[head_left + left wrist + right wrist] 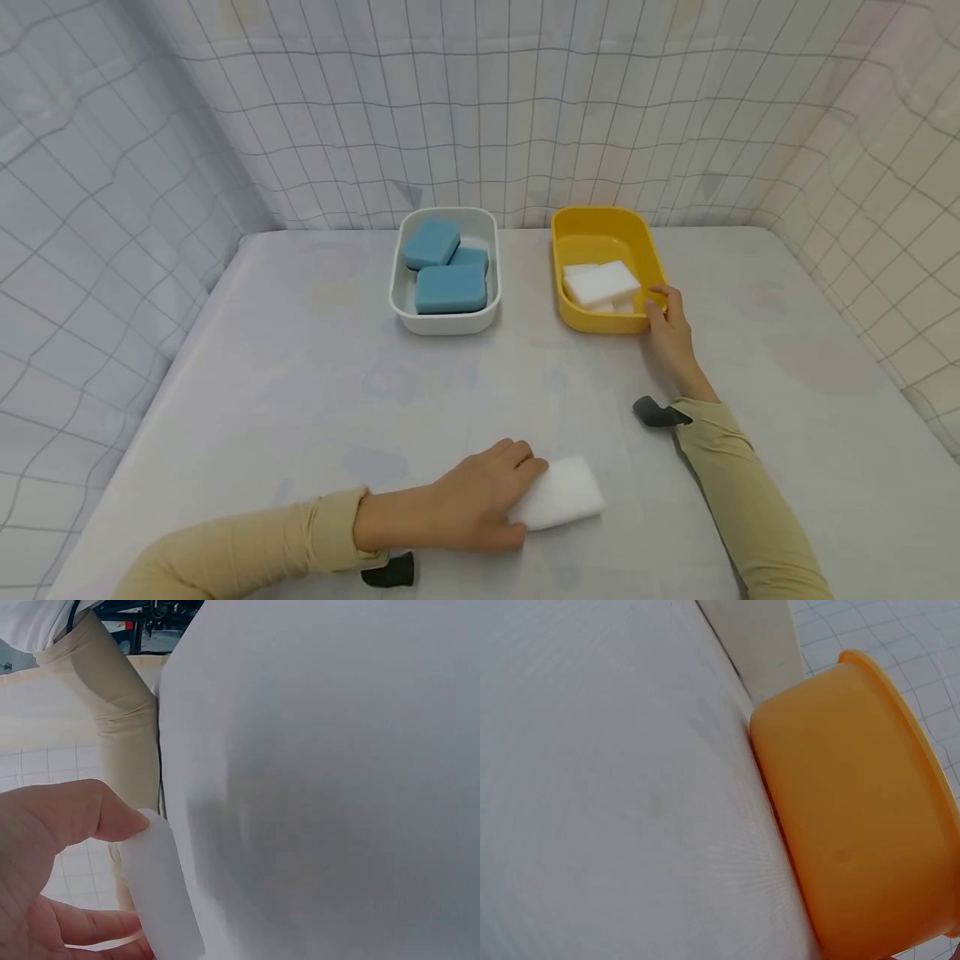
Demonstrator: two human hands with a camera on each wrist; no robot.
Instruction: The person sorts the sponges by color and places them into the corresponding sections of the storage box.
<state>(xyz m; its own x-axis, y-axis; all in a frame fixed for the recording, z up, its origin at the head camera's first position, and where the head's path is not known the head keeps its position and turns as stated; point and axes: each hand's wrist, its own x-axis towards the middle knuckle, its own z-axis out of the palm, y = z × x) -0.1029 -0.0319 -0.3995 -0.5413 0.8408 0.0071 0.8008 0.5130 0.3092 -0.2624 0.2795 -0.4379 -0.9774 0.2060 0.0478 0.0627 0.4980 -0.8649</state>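
Observation:
My left hand (480, 500) pinches a white sponge block (566, 493) near the front of the table. In the left wrist view the thumb is at one end of that white sponge (161, 889) and other fingers are lower on its side. Farther back on the right, my right hand (671, 333) grips the near right corner of a yellow bin (600, 322), thumb outside and a finger over the rim. Several white sponges (603, 283) lie stacked loosely inside it. The right wrist view is mostly filled by the bin's outer wall (847, 810); the hand there is almost wholly out of frame.
To the left of the yellow bin stands a white bin (446, 323) holding blue sponges (450, 287) with dark undersides. Both bins sit near the back edge of the white table (300, 375). Grid-patterned curtains (480, 108) hang behind and along both sides.

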